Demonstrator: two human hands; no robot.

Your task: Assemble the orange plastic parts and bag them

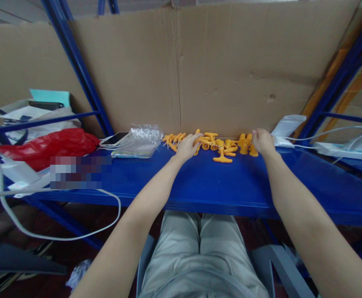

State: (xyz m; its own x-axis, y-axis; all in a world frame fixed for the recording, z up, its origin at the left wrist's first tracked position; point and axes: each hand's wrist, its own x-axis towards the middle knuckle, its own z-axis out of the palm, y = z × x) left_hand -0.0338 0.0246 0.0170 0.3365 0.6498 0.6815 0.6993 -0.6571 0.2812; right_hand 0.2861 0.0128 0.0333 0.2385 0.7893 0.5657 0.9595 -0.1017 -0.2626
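Hands first: my left hand (187, 147) is lying on the left part of a pile of orange plastic pieces (223, 149), fingers curled loosely over a few of them. I honestly can't tell if it's actually gripping one or just resting there. My right hand (262, 141) is at the right end of the same pile, fingers bent down and touching the pieces, and again I can't tell if anything is pinched.

The pile sits at the back of the blue shelf (199, 182), right up against the cardboard sheet (230, 70), spread out between my two hands. One T-shaped piece lies a bit in front of the rest.

Just left of the pile is a crinkly clear plastic bag (139, 140) with a phone (115, 138) beside it, then a red bag (50, 147) further left. Off to the right there's a white pouch (288, 124) and a power strip (345, 151).
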